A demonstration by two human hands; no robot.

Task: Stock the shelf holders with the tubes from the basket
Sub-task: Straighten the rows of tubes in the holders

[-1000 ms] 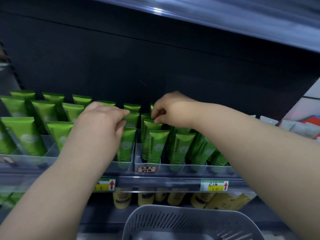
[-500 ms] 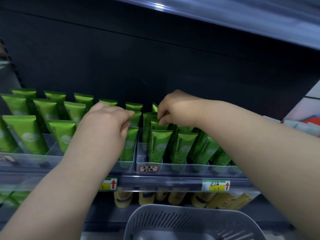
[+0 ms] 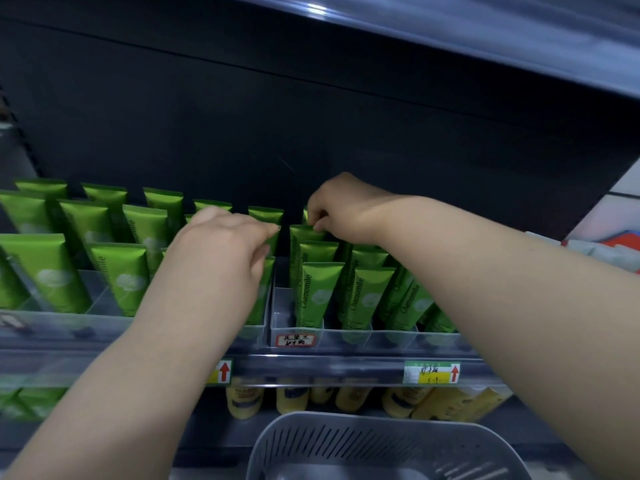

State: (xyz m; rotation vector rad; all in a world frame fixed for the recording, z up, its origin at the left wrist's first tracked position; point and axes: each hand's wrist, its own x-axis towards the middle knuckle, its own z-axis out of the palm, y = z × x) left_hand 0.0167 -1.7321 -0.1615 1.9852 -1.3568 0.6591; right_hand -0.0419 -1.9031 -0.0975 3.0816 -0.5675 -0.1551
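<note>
Several green Chamomile tubes (image 3: 317, 292) stand upright in rows in the clear shelf holders (image 3: 349, 337). My right hand (image 3: 346, 211) reaches to the back of the right holder, and its curled fingers pinch the top edge of a rear green tube (image 3: 304, 233). My left hand (image 3: 225, 247) lies over the neighbouring holder; its fingertips and thumb pinch the crimped top of another green tube (image 3: 274, 240). The grey slotted basket (image 3: 377, 441) sits below at the bottom edge, its contents out of sight.
More green tubes (image 3: 45, 268) fill the holders on the left. Yellow tubes (image 3: 291, 398) stand on the shelf below, behind a rail with price tags (image 3: 431, 372). A dark back panel and an upper shelf close off the space above.
My right hand has shifted a little rightward and back along the rear tube row. My left hand's fingers have stretched out toward the tube top.
</note>
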